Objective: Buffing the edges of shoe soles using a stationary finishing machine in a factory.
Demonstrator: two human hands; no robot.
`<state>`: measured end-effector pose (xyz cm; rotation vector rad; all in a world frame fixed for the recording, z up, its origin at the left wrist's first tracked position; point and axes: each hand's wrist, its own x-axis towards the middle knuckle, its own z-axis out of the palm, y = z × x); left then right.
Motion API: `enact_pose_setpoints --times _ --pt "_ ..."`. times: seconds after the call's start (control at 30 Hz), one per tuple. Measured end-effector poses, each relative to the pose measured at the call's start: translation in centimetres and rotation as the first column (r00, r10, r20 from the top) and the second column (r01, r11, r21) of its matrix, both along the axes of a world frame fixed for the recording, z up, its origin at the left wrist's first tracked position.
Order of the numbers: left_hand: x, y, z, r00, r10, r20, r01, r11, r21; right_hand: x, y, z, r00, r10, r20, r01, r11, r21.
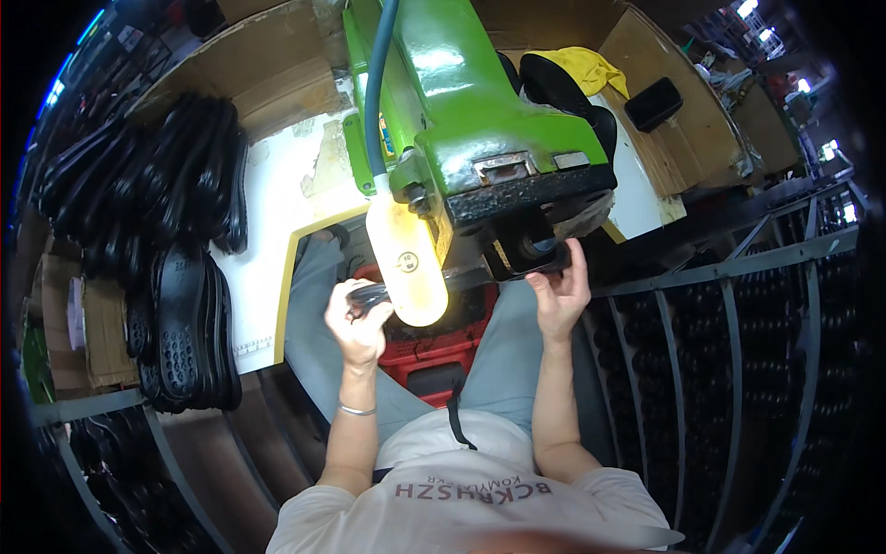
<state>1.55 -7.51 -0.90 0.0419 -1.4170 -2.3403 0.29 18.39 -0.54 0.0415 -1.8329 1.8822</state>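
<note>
Left hand (358, 325) fist closed on a black sole (371, 294), half hidden behind the lamp (408, 258). Right hand (560, 294) pinches a sole (531, 270) under the green machine (471, 120); round label on lamp.

A stack of black shoe soles (180, 305) stands left of the green machine (461, 111), on the white table (277, 185). A blue hose (377, 83) runs down the machine's front. Behind it lie a yellow cloth (591, 66) and cardboard walls (258, 74). To its right stands a dark metal rack (738, 305).
</note>
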Motion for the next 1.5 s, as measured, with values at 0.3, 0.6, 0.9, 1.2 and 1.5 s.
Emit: enact_pose_setpoints --times 0.3,0.6,0.9,1.2,1.5 --pt "1.9 -8.9 -3.0 0.986 -0.163 -0.021 0.164 0.984 0.067 -0.2 -6.3 -2.2 0.985 0.064 -0.159 -0.028 0.974 0.224" --pt "-0.1 -3.9 2.9 0.977 0.004 -0.211 -0.173 0.588 -0.790 0.3 -0.8 -1.5 0.993 0.039 -0.110 -0.031 0.997 0.074" --pt "-3.0 4.8 4.5 0.878 0.084 -0.471 -0.410 0.639 -0.651 -0.8 5.6 -0.1 0.986 -0.097 -0.134 0.107 0.992 0.071" --pt "-0.9 -1.6 1.9 0.974 0.115 -0.193 -0.216 0.714 -0.666 -1.5 0.4 -0.3 0.988 0.080 -0.132 -0.080 0.997 0.009" --pt "1.6 -8.2 -2.6 0.999 0.008 -0.053 -0.035 0.835 -0.550 -1.3 -6.0 0.5 0.957 0.231 -0.173 -0.216 0.971 0.100"
